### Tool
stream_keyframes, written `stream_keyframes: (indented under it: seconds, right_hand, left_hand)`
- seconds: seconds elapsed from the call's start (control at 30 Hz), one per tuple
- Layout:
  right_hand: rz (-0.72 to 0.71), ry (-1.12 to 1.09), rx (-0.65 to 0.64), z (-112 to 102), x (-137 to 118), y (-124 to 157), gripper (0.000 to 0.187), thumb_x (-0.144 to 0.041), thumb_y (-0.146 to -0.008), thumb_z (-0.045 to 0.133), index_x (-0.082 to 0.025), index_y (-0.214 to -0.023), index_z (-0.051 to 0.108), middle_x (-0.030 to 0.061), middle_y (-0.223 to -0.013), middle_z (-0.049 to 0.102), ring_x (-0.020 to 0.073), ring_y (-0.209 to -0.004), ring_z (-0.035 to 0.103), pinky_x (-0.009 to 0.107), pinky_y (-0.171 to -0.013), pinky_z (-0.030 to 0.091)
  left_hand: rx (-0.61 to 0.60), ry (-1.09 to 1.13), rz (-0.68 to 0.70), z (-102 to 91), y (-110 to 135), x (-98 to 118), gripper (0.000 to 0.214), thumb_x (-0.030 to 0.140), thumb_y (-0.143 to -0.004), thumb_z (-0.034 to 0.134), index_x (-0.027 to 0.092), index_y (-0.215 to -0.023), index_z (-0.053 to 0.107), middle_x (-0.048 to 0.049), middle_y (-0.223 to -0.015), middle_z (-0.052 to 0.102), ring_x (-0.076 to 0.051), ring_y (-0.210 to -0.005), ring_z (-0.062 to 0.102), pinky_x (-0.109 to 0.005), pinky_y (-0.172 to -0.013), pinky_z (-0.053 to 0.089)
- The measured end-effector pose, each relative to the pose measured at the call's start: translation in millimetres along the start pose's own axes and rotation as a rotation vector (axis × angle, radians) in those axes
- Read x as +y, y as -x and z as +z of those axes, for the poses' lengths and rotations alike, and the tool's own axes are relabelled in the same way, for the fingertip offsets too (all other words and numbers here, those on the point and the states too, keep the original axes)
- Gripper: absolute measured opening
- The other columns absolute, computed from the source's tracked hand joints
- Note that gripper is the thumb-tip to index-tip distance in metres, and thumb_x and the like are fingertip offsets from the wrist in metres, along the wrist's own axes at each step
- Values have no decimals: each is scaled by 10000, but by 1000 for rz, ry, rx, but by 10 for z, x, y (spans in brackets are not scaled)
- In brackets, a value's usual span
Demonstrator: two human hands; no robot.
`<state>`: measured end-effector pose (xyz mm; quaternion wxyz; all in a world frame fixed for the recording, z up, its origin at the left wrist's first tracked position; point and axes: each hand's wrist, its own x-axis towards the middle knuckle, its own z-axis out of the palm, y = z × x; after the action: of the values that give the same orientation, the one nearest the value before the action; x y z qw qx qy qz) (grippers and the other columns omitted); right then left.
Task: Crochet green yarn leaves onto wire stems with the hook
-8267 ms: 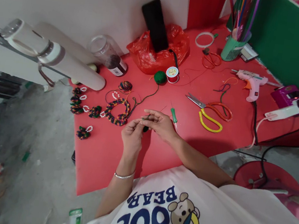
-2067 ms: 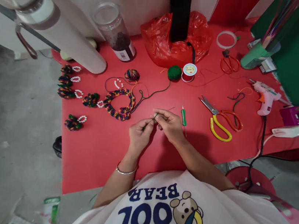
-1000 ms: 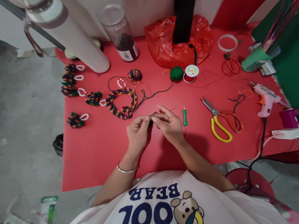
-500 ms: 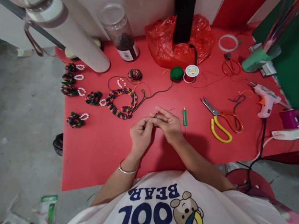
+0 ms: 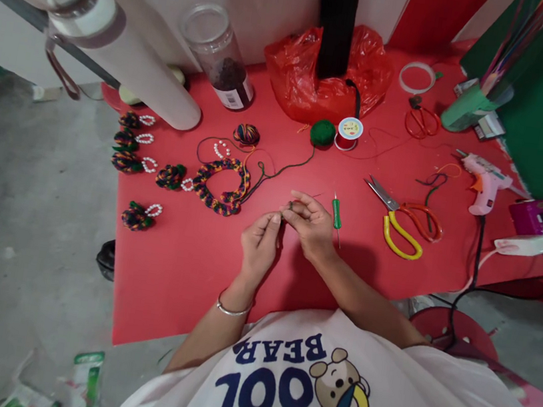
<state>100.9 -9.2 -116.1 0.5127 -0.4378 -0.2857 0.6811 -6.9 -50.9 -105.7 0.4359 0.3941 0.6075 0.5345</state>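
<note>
My left hand (image 5: 259,245) and my right hand (image 5: 311,226) meet above the red table (image 5: 179,285), fingertips pinched together on a small piece of dark green cord that I can barely make out. A thin needle-like tip pokes out past my right fingers. A dark green strand runs from the hands back to a green yarn ball (image 5: 322,132). A green-handled tool (image 5: 336,214) lies just right of my right hand. A multicoloured braided ring (image 5: 220,186) lies to the left of my hands.
Several small braided pieces with pearl loops (image 5: 135,216) lie at the table's left. Yellow and orange scissors (image 5: 400,221), a glue gun (image 5: 482,176), a red bag (image 5: 326,83), a jar (image 5: 219,55), a thread spool (image 5: 350,130) and a power strip (image 5: 529,241) lie around.
My hands have stayed pinched together over the table, shifting only slightly as the fingers work the cord. The camera has tilted a little.
</note>
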Motion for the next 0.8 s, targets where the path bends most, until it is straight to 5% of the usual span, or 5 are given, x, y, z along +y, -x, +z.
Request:
stream_keyframes:
  seconds: [0.1,0.27,0.53,0.8]
  right_hand:
    - [-17,-13,18,-7,9,-5,503,-343,-678,857,-240,-1144,697,-11,-833,746,176,-872,737,360,-889,591]
    - [6,-27,30,0,-8,13,507,-318,-656,854,-219,-1128,700,-21,-799,728,158,-837,715,333,-863,576]
    - [34,14,61,40,-24,35,557,-358,-645,860,-223,-1163,707,-23,-817,724,157,-843,704,331,-880,569]
    - [-83,166,83,46,-48,92,469,-372,-704,823,-212,-1130,709,-13,-794,716,170,-838,702,344,-900,569]
  left_hand:
    - [-35,29,16,12,24,34,336,468,-925,640,169,-927,795,40,-486,511,-98,-432,439,-227,-473,392]
    - [66,-106,78,11,32,41,167,305,-822,727,182,-895,813,-13,-691,705,-103,-563,551,-223,-574,451]
    - [117,-110,81,16,26,24,159,322,-814,736,177,-833,798,-15,-683,715,-105,-566,566,-220,-579,473]
    - [117,-110,67,12,36,38,167,324,-822,715,172,-787,776,0,-645,680,-103,-559,543,-217,-570,455]
